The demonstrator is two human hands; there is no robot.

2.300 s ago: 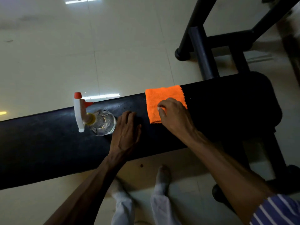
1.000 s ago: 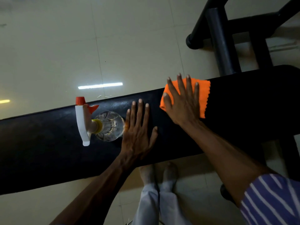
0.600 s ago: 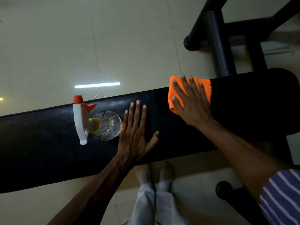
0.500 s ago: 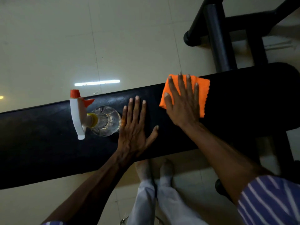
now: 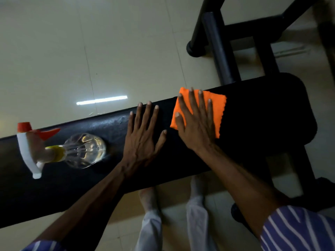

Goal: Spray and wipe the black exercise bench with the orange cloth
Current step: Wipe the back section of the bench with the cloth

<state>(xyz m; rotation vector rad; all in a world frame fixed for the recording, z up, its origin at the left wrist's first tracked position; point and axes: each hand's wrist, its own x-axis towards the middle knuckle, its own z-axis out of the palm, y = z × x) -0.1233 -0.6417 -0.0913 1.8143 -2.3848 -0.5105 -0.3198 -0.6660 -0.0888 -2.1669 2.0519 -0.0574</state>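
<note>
The black exercise bench point(image 5: 262, 124) runs from lower left to upper right across the view. The folded orange cloth point(image 5: 218, 110) lies on its pad near the right end. My right hand point(image 5: 196, 124) presses flat on the cloth, fingers spread, covering its left half. Flat on the bare pad just left of the cloth rests my left hand point(image 5: 143, 136), fingers apart, holding nothing. A clear spray bottle point(image 5: 83, 151) with a white and red trigger head stands on the pad to the left, a short gap from my left hand.
The black metal frame point(image 5: 219, 51) of the bench rises behind its right end. Pale tiled floor point(image 5: 90, 51) lies beyond the bench. My feet point(image 5: 150, 198) and light trousers stand on the floor at the near edge.
My right hand has flattened on the orange cloth and slid it back and forth along the pad. My left hand has opened flat. The bottle has stayed in place.
</note>
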